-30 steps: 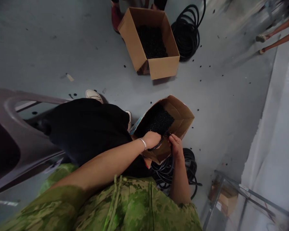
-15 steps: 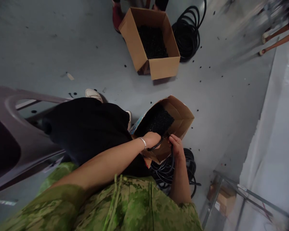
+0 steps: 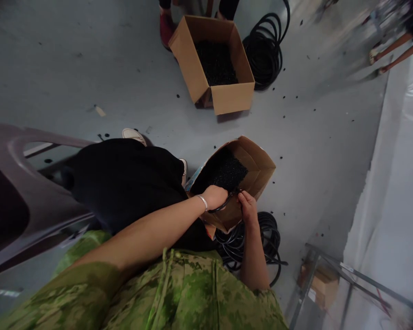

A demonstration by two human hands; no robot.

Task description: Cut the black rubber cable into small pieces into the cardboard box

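Note:
My left hand (image 3: 216,198), with a silver bracelet at the wrist, is closed round a dark looped handle (image 3: 220,208) that looks like that of scissors. The blades are too dark to make out. Close beside it, my right hand (image 3: 248,205) pinches a thin black hose near the handle's tip. Both hands are over the opening of a cardboard box (image 3: 261,172), which holds a heap of small black pieces (image 3: 229,173). Below my right hand, a coil of black hose (image 3: 270,229) lies on the floor, partly hidden by my forearm.
A larger cardboard box (image 3: 232,98) of black pieces stands ahead, beside another black hose coil (image 3: 264,64) and a person's red shoe (image 3: 166,30). A grey plastic chair (image 3: 7,183) is at left, a metal frame (image 3: 306,279) at lower right. Small black bits dot the floor.
The view has shifted slightly. The dark handle shows as a more closed loop beneath my left hand, and my right hand sits a little further left with the hose.

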